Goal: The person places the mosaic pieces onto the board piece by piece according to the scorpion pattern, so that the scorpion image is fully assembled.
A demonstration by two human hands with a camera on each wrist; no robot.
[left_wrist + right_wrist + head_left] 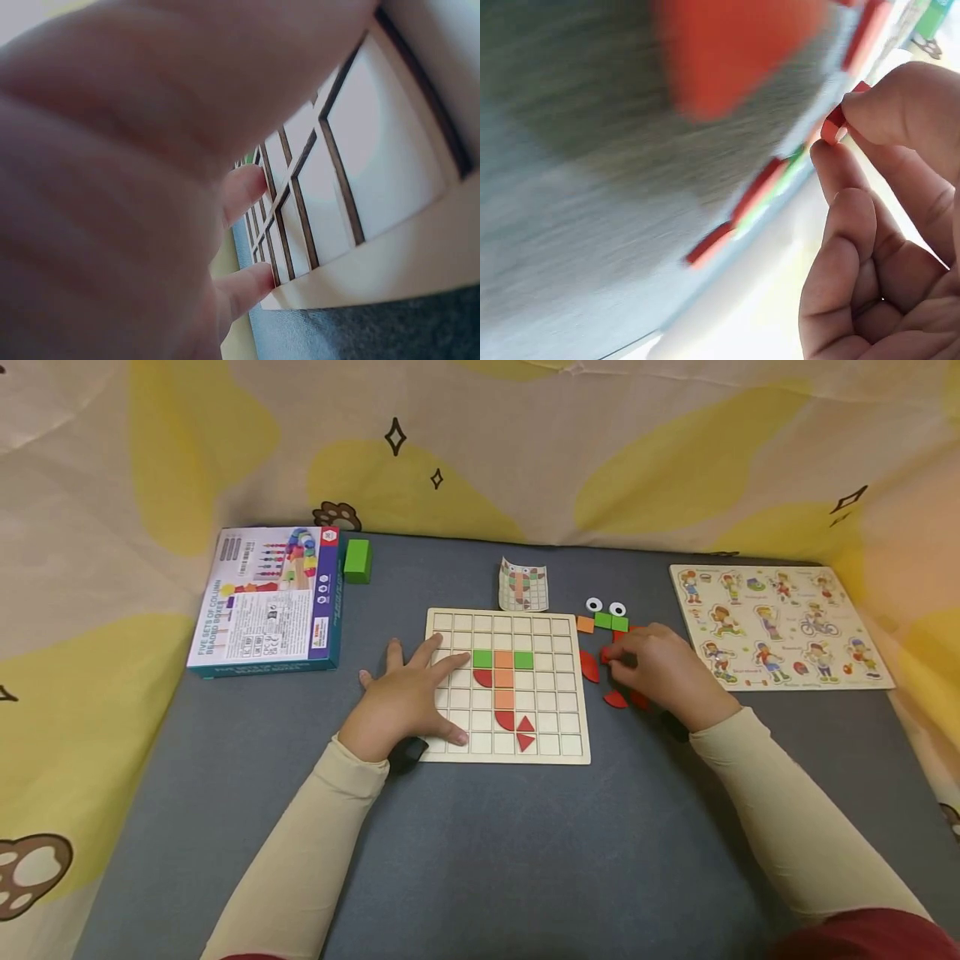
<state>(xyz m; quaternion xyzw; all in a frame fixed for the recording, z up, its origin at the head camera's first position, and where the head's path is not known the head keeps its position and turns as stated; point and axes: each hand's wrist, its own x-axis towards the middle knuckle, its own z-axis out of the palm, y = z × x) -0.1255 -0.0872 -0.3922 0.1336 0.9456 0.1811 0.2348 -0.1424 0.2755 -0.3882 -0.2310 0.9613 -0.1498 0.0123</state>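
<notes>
My left hand [402, 700] rests with spread fingers on the left side of a wooden grid board [550, 700]. Green squares [523, 660], an orange column [504, 678], red quarter-round pieces [505, 720] and two red triangles [526, 742] lie on the grid. To the right of the board, my right hand [663, 672] pinches a small red piece [832, 126] between thumb and fingertip. Its full shape is hidden by the fingers. Around that hand lie loose red pieces [589, 667], two green squares [611, 622], an orange square [585, 624] and two round eye pieces [594, 605].
A small pattern card [524, 587] leans behind the board. At the far left are a boxed toy set [262, 602] and a green block [357, 562]. On the right lies a wooden picture board [780, 627]. A patterned cloth [495, 452] borders the grey table [540, 860].
</notes>
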